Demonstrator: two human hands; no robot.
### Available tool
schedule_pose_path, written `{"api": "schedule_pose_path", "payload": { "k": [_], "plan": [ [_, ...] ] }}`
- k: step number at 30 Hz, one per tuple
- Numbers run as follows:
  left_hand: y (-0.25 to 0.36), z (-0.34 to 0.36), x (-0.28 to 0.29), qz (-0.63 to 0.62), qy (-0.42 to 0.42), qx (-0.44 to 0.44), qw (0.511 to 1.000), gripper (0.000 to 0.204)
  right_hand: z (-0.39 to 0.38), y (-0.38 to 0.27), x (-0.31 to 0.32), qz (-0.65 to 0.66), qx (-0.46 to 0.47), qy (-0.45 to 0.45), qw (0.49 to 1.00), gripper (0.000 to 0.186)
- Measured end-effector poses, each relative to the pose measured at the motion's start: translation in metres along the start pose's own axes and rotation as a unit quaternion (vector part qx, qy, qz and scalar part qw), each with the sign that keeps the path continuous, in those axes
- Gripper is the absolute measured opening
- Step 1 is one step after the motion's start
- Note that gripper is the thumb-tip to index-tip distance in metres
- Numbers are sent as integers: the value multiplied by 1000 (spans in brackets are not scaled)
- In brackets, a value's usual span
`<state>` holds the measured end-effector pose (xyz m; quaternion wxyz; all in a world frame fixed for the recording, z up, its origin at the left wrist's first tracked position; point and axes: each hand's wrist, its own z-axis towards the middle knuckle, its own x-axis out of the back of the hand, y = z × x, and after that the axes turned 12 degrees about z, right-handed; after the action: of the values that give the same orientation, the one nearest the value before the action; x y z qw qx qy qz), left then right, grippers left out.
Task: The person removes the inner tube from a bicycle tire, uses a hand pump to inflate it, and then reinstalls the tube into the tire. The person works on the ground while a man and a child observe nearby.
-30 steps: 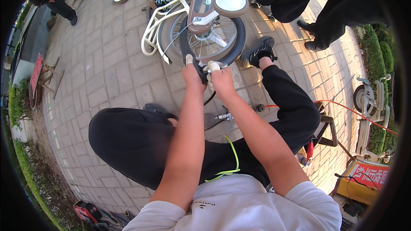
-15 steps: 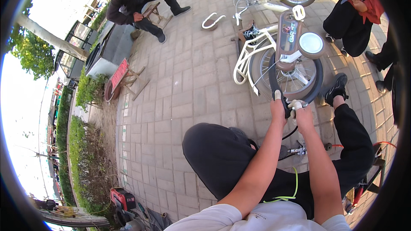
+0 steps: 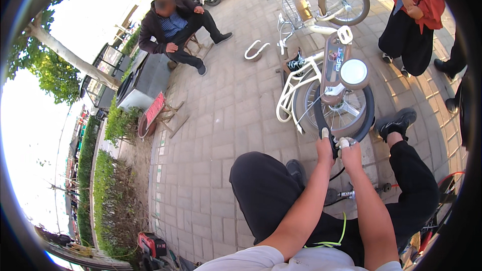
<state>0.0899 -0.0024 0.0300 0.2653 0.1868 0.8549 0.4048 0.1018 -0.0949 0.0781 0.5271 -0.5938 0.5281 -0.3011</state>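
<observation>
A cream bicycle (image 3: 329, 29) lies on the paving, its near spoked wheel (image 3: 342, 131) in front of me. A black inner tube (image 3: 370, 106) loops along this wheel and stretches toward me. My left hand (image 3: 326, 146) is closed around the tube at the wheel's near edge. Right beside it, my right hand (image 3: 350, 153) is closed on the tube too; pale coverings show on fingers of both hands. Over the wheel sit a brown chain guard (image 3: 331, 65) and a small training wheel (image 3: 354, 72) with a white disc. What lies under my fingers is hidden.
Between my legs lies a chrome fitting (image 3: 346, 194) with a black hose. A U-shaped mudguard piece (image 3: 255, 50) rests farther off. One person (image 3: 173, 25) sits on a stool; another in a red jacket (image 3: 419, 0) stands right. A red-topped folding stool (image 3: 155, 109) stands left, a red machine (image 3: 151, 244) lower left.
The view has shifted, so the surroundings sit lower and farther right. Both my hands keep hold of the tube, a little nearer to me. The seated person sits more upright.
</observation>
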Motion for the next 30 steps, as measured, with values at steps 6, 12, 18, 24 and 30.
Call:
{"api": "schedule_pose_path", "payload": {
  "k": [6, 12, 18, 24, 30],
  "plan": [
    [7, 0, -14, 9, 16, 15, 1000, 32, 3, -18, 12, 187, -137, -11, 973, 28],
    [6, 3, -25, 3, 16, 8, 1000, 36, 13, -5, 12, 126, -46, 33, 990, 25],
    [4, 6, -40, 22, 2, 37, 999, 37, 19, -13, 19, 52, -16, 44, 998, 24],
    [3, 18, -45, 14, 15, 15, 1000, 43, 11, -44, 16, 124, -75, 29, 989, 29],
    [-1, 18, -35, 22, 1, 5, 1000, 43, 13, -22, 10, -25, 25, 60, 998, 16]
  ]
}}
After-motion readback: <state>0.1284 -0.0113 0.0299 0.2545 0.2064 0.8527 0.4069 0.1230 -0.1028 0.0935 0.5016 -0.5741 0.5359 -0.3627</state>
